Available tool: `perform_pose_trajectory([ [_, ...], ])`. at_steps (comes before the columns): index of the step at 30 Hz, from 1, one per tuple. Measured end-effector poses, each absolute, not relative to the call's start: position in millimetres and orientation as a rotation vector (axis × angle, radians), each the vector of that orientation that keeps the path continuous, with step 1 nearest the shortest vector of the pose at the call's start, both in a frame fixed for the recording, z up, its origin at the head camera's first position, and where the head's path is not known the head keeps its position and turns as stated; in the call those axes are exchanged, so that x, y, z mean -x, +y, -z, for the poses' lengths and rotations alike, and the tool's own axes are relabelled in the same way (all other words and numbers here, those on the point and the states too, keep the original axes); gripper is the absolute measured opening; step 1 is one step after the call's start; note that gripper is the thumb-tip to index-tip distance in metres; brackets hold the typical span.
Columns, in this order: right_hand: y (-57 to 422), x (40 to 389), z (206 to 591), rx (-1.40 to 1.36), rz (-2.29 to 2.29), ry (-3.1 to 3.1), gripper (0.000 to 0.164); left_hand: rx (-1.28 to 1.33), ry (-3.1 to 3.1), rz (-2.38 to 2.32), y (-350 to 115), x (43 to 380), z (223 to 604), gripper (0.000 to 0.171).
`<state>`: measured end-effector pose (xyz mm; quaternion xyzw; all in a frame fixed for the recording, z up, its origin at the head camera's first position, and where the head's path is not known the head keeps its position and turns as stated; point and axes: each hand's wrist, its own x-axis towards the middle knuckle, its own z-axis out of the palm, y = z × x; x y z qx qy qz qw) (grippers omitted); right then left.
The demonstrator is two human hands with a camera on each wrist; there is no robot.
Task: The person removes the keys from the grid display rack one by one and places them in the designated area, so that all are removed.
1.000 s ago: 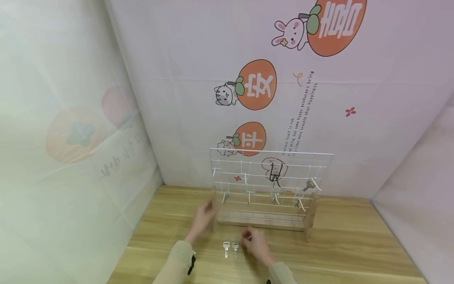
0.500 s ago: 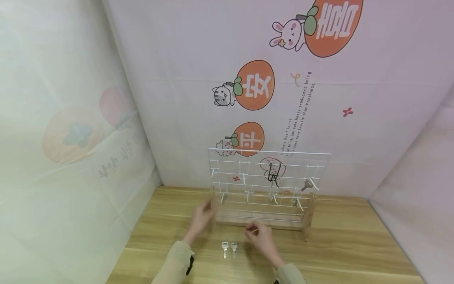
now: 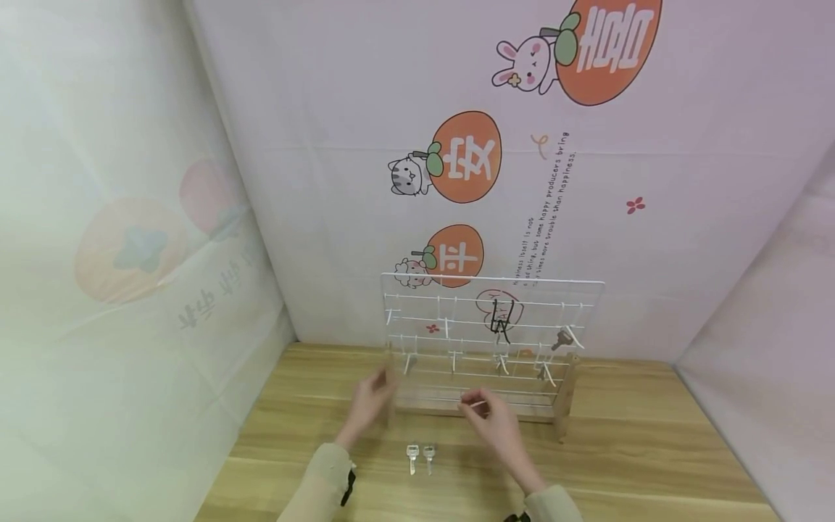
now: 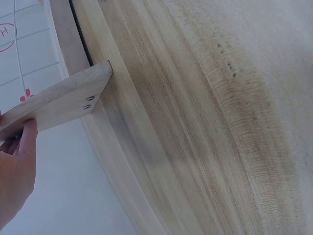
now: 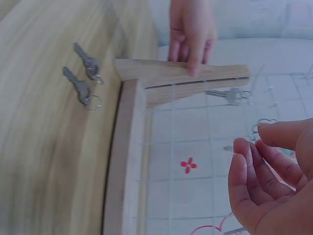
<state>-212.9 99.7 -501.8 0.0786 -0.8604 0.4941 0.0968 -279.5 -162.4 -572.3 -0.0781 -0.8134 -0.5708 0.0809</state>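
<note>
Rack (image 3: 430, 407) | L hand (image 3: 372, 397) grips side post (image 4: 61, 100) | R hand (image 3: 497, 422) nr it, can't tell if holding

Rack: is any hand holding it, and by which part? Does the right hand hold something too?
The left hand grips the rack by its left upright. Whether the right hand holds anything cannot be told.

Head view looks forward and down from farther back; both wrist views, closer, share the plank (image 4: 61, 100): upper left, upper middle.
</note>
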Motion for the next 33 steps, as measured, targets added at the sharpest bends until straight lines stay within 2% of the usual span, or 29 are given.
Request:
perform_pose_trajectory([
  [18, 134, 228, 450, -0.215, -1.296, -2.28, 0.012, 0.225, -2.429, 1.71, -162, 280, 574, 0.053],
  [33, 144, 251, 428, -0.192, -1.224, -2.181, 0.017, 0.221, -2.398, 1.746, -162, 279, 575, 0.055],
])
